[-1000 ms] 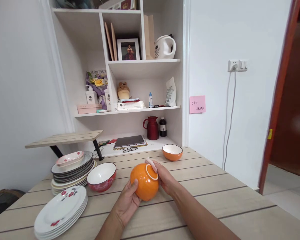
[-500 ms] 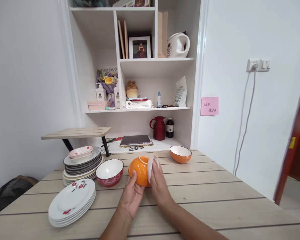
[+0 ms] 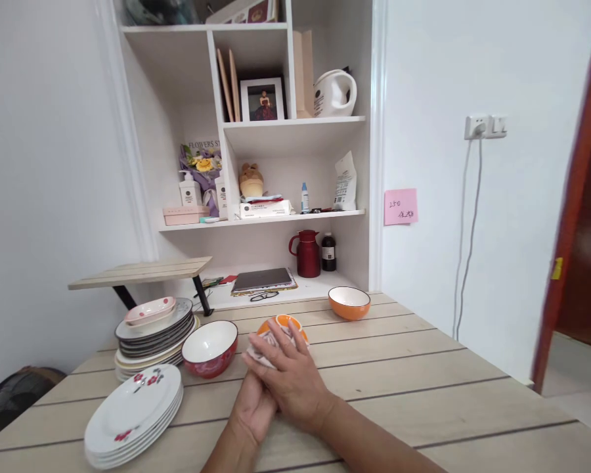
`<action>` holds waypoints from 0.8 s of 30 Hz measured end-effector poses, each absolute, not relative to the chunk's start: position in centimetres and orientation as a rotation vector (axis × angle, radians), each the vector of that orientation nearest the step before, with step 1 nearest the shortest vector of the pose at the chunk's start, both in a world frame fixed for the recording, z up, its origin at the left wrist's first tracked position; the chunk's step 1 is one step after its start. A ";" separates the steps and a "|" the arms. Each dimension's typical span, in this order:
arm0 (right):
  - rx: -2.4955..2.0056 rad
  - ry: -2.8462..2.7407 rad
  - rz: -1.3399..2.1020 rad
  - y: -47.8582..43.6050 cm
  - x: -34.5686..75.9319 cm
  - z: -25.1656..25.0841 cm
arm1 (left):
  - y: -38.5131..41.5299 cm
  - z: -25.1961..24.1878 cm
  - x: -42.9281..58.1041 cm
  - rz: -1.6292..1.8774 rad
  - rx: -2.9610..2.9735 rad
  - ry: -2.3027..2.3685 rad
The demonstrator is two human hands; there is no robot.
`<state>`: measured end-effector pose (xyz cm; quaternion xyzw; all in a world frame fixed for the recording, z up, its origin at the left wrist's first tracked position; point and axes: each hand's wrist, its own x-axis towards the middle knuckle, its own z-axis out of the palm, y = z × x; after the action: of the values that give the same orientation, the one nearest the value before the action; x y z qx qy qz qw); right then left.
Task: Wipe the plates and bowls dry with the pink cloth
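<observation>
An orange bowl point(image 3: 301, 330) is tipped with its foot ring upward and away from me, mostly covered by my hands. My left hand point(image 3: 252, 406) holds it from the near left side, its fingers largely hidden. Across the bowl's outer wall lies my right hand point(image 3: 298, 384), fingers spread, pressing a pale cloth point(image 3: 260, 357) against it. Just left of the hands stands a red bowl point(image 3: 211, 362) with a white inside. A second orange bowl point(image 3: 349, 310), white inside, sits upright farther back to the right.
White plates with red flowers point(image 3: 132, 414) are stacked at the front left. Behind them rises a taller plate stack point(image 3: 152, 340) topped by a pink dotted dish point(image 3: 150, 310). A small raised wooden shelf point(image 3: 142, 270) and a white cabinet point(image 3: 295, 122) border the table's back.
My right hand and the cloth have moved left across the bowl, from its right side to its near outer wall. The view has shifted slightly.
</observation>
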<state>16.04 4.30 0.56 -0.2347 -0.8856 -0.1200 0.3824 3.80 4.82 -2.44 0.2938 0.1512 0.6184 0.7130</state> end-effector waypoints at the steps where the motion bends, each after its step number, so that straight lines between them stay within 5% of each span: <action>1: -0.628 -2.209 -0.314 4.6 16.4 0.7 | 4.7 -2.1 3.8 1.359 0.648 0.332; 7: -0.836 -1.610 0.059 6.3 17.7 1.4 | 3.5 -0.3 5.0 1.335 0.597 0.182; 14: -0.691 -0.938 1.401 7.5 19.9 2.7 | 2.7 -0.9 5.6 1.216 0.781 0.271; 24: -0.618 -0.977 1.827 8.0 21.7 4.4 | 2.3 -0.5 3.5 1.191 0.898 0.234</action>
<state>21.73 8.02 4.39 -0.2523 -0.3989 0.7458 0.4702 3.52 2.27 -0.50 0.4077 0.1061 0.5404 0.7283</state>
